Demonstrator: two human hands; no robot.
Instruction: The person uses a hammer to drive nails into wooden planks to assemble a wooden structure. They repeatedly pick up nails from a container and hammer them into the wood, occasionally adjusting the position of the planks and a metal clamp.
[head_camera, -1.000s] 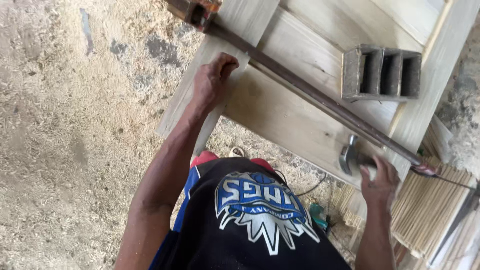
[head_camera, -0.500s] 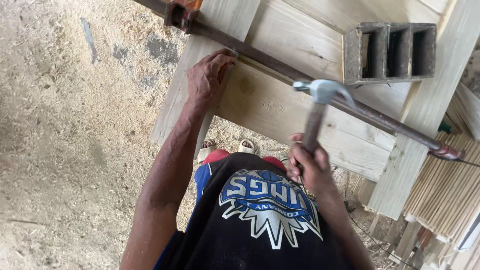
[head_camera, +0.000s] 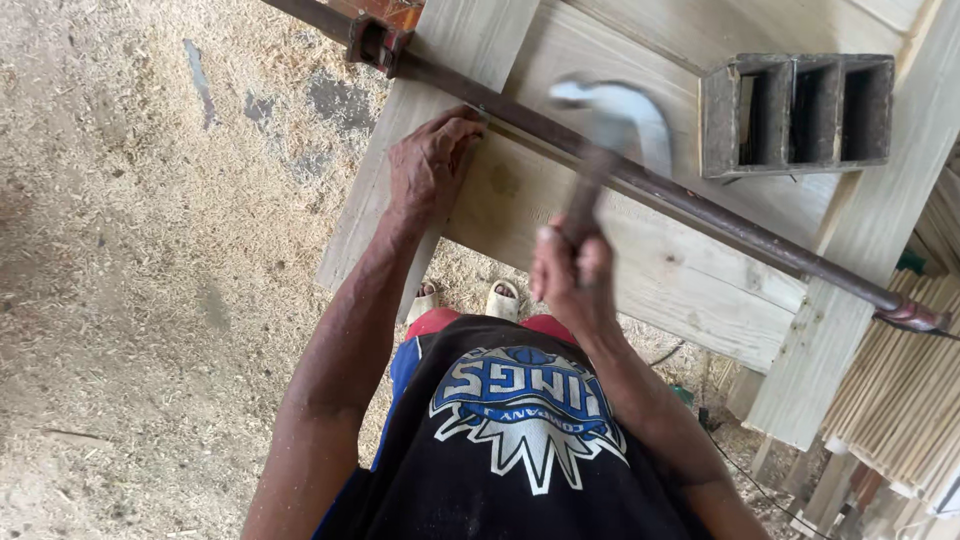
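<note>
The floor (head_camera: 130, 260) fills the left half of my view, pale with sawdust. From twelve to four o'clock lies the door (head_camera: 690, 270), a pale wooden frame of stiles and panels set flat, though I cannot see what carries it. A rusty bar clamp (head_camera: 700, 205) crosses it from eleven o'clock down to three, its head (head_camera: 378, 42) biting the stile at the top. A grey block (head_camera: 797, 112) with three hollow cells sits on the panel at one o'clock. Bundled slats (head_camera: 900, 400) stand at four o'clock.

My left hand (head_camera: 432, 160) is at twelve o'clock, fingers curled and pressed down on the stile, right against the bar. My right hand (head_camera: 572, 268) is at the centre, closed in a fist round the hammer (head_camera: 610, 125) handle. The head is raised and blurred, so it is moving, just above the bar.

To do this blow well, I judge the hammer face should land square on the wood. A glancing hit on the bar would jar the clamp loose. The left fingers sit near the strike line; I would slide them back along the stile. Short, controlled taps from the wrist should serve better than a long swing here.
</note>
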